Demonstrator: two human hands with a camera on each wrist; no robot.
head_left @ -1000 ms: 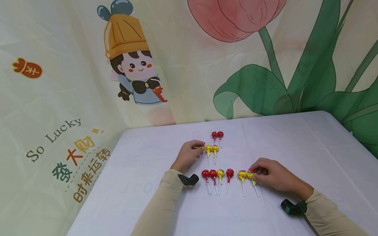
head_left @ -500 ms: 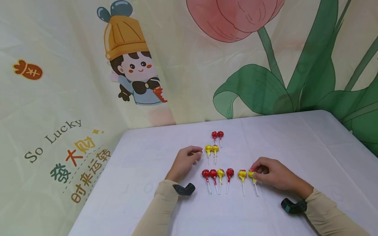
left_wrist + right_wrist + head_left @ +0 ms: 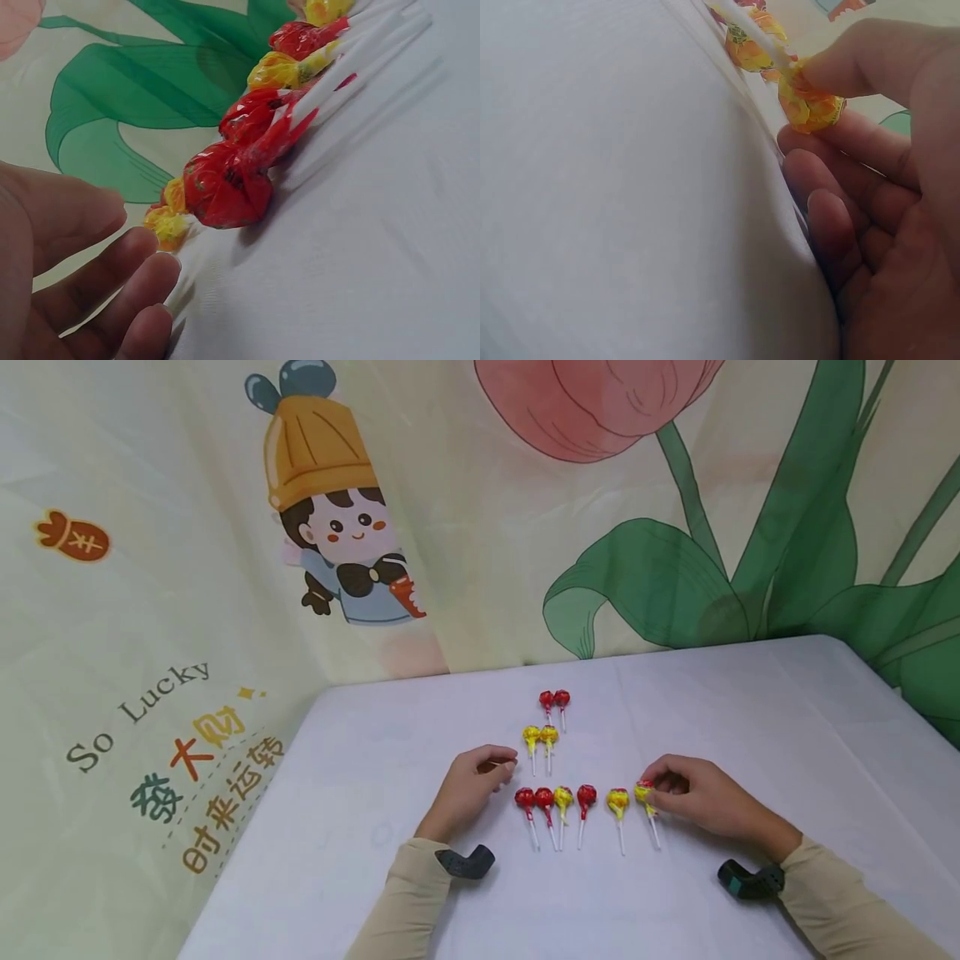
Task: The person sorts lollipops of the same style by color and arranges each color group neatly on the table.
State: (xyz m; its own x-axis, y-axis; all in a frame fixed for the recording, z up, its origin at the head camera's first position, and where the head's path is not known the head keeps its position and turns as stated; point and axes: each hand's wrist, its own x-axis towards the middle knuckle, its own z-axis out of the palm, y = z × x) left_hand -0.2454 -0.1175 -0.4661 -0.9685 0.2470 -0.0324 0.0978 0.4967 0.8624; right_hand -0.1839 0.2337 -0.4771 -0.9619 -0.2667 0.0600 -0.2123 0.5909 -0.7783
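My right hand [image 3: 697, 792] pinches the wrapped head of a yellow lollipop [image 3: 810, 105] between thumb and fingers, at the right end of the front row. Its white stick points toward me. Beside it lies another yellow lollipop [image 3: 618, 802]. Farther left are a red lollipop [image 3: 587, 798], a yellow one [image 3: 562, 799] and two reds, the nearest red lollipop [image 3: 229, 184] large in the left wrist view. My left hand [image 3: 468, 787] holds nothing; its fingers are loosely bent, left of the front row and below two yellow lollipops [image 3: 549, 737].
Two red lollipops [image 3: 562, 699] lie side by side behind the yellow pair. Everything rests on a white-covered table [image 3: 420, 718]. A printed cloth backdrop [image 3: 480, 527] with a tulip and a cartoon child hangs along its far edge.
My left hand has drawn back toward me from beside the yellow pair. My right hand stays on the end yellow lollipop, which sits slightly farther from its neighbour and straighter than before.
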